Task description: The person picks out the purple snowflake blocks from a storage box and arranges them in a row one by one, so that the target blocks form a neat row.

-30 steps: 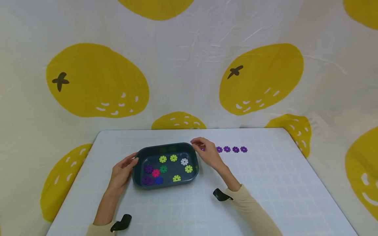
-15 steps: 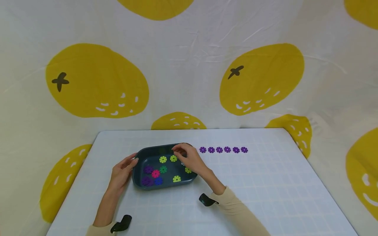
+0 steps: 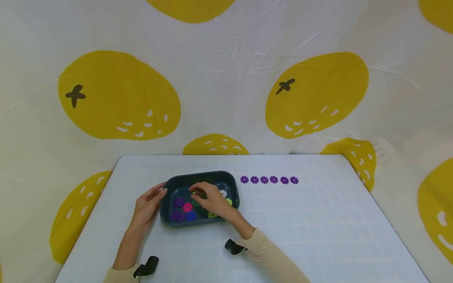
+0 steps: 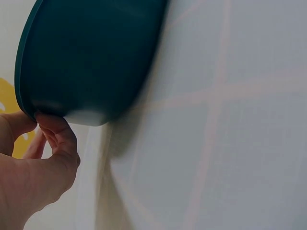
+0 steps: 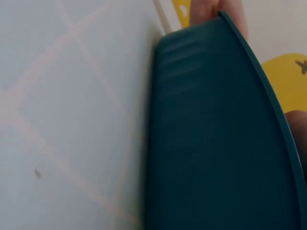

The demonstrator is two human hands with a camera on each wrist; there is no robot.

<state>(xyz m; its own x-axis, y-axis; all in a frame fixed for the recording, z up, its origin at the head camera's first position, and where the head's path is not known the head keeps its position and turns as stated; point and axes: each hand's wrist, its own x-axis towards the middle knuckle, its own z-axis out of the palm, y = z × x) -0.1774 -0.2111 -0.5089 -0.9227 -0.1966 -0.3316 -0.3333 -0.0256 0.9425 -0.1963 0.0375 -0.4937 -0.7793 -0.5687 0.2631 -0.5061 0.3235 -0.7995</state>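
Head | left hand [image 3: 146,206] grips tray [image 3: 182,182] | right hand [image 3: 214,200] further left than before, hold unclear

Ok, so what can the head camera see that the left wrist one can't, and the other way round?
Only the head view shows six purple flowers in a row, the loose flowers inside the tray, and the right hand over them.

Only the left wrist view gives a close-up of the tray's outside.

Both show the tray, the left hand gripping its edge, the table and some yellow print behind.
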